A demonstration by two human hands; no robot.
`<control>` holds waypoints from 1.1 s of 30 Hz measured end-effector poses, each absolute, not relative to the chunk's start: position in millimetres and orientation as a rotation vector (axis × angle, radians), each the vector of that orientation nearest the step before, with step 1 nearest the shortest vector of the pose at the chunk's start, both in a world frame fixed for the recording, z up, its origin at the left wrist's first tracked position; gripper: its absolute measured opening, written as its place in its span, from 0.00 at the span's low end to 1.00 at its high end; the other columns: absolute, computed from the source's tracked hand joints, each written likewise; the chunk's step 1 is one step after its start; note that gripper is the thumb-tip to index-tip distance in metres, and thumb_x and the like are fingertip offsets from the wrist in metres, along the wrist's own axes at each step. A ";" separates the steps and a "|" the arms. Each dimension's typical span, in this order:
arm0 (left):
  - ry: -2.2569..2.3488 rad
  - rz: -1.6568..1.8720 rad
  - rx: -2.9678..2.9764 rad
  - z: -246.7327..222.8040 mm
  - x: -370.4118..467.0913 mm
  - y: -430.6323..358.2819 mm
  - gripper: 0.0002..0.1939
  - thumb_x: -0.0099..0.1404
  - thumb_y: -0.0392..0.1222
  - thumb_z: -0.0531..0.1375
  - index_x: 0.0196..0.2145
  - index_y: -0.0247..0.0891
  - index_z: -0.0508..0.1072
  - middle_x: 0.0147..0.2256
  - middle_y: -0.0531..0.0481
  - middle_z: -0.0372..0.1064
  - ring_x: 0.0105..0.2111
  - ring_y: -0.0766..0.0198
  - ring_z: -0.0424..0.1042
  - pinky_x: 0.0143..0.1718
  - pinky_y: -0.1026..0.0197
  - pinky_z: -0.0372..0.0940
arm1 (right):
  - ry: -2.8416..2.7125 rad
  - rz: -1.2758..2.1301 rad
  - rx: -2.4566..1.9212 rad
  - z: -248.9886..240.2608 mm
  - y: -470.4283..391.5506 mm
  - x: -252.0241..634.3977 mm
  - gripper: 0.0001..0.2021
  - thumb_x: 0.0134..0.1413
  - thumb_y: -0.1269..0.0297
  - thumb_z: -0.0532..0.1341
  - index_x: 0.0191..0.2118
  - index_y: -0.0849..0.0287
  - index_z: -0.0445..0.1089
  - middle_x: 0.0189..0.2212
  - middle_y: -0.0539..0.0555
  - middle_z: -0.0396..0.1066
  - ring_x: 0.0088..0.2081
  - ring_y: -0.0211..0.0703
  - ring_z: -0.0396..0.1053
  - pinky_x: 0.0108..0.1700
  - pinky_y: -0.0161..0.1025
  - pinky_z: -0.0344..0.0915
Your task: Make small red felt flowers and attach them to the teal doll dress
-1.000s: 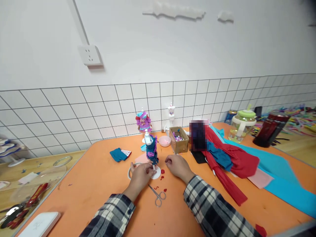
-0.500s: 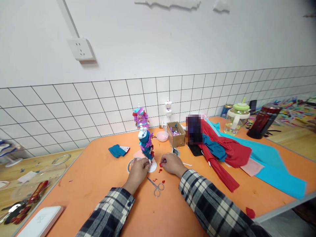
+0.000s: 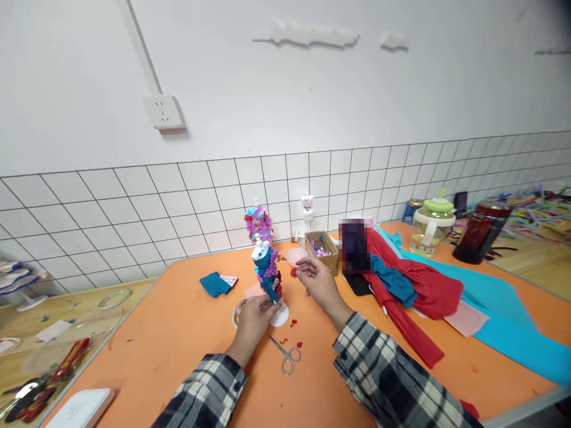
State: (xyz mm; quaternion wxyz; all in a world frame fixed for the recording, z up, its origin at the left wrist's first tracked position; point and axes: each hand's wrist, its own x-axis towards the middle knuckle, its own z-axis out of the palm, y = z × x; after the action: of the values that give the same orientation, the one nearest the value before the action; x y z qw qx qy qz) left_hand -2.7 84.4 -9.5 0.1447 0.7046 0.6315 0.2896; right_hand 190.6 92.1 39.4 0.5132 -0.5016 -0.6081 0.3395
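A small dress form (image 3: 267,270) stands in front of me, dressed in dark teal cloth with purple and red trim. My left hand (image 3: 255,321) is closed on its stem, just above the round white base (image 3: 280,315). To the right of the form, my right hand (image 3: 317,282) is raised off the table, thumb and forefinger pinching a small red fabric piece (image 3: 294,272). Small scissors (image 3: 288,359) lie on the orange table below, beside red scraps (image 3: 293,323). A roll of tape (image 3: 235,316) is partly hidden behind my left hand.
Behind stand a purple-dressed form (image 3: 259,226), a bare white form (image 3: 307,205), a pink bowl (image 3: 296,256) and a cardboard box (image 3: 329,261) of scraps. Red cloth (image 3: 437,294) and blue cloth (image 3: 504,309) spread rightward near a jug (image 3: 430,229) and a dark flask (image 3: 482,232). Teal cloth (image 3: 216,284) lies left.
My right hand has lifted from the red scraps on the table, bringing a red fabric piece up beside the dress form. My left hand stays at the stem. The view has tilted up slightly.
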 end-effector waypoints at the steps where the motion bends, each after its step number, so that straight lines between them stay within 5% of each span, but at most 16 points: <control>1: 1.822 0.849 2.029 -9.8 -0.8 84.7 0.11 0.56 0.50 0.61 0.29 0.41 0.78 0.32 0.48 0.79 0.39 0.52 0.74 0.54 0.47 0.51 | -1.391 0.832 -1.066 53.0 88.3 188.4 0.12 0.53 0.59 0.58 0.43 0.58 0.66 0.36 0.54 0.72 0.31 0.39 0.69 0.17 0.29 0.60; 6: 1.810 0.938 2.048 -9.7 6.8 81.2 0.11 0.55 0.49 0.63 0.24 0.38 0.76 0.30 0.47 0.78 0.37 0.52 0.73 0.46 0.54 0.57 | -1.339 0.816 -0.674 100.1 66.2 177.5 0.06 0.54 0.63 0.58 0.31 0.57 0.71 0.34 0.54 0.70 0.28 0.37 0.66 0.16 0.27 0.59; 14: 1.831 0.968 2.004 -6.8 7.3 70.0 0.09 0.56 0.46 0.63 0.24 0.38 0.74 0.25 0.48 0.76 0.29 0.56 0.72 0.31 0.61 0.56 | -1.518 0.777 -0.693 106.3 60.7 183.4 0.08 0.54 0.66 0.60 0.35 0.56 0.77 0.35 0.55 0.73 0.33 0.41 0.67 0.26 0.34 0.65; 20: 1.727 0.977 1.914 -11.8 6.7 73.8 0.09 0.55 0.47 0.63 0.25 0.38 0.72 0.24 0.51 0.75 0.26 0.60 0.72 0.28 0.63 0.56 | -1.465 0.901 -0.824 108.4 60.6 174.8 0.16 0.46 0.66 0.66 0.44 0.55 0.66 0.28 0.49 0.73 0.27 0.37 0.65 0.31 0.36 0.63; 33: 1.675 1.045 1.812 -21.7 8.0 78.4 0.10 0.53 0.46 0.64 0.24 0.38 0.69 0.22 0.53 0.72 0.23 0.61 0.70 0.25 0.64 0.57 | -1.520 0.926 -0.980 88.4 76.4 167.5 0.13 0.44 0.65 0.64 0.32 0.54 0.57 0.27 0.47 0.73 0.27 0.40 0.69 0.28 0.35 0.57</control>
State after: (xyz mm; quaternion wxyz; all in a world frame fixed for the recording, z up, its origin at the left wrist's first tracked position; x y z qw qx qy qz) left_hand 8.0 78.4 -21.7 0.2290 0.6581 0.6084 0.3798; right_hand 167.5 76.4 88.4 0.5267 -0.4101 -0.6358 0.3875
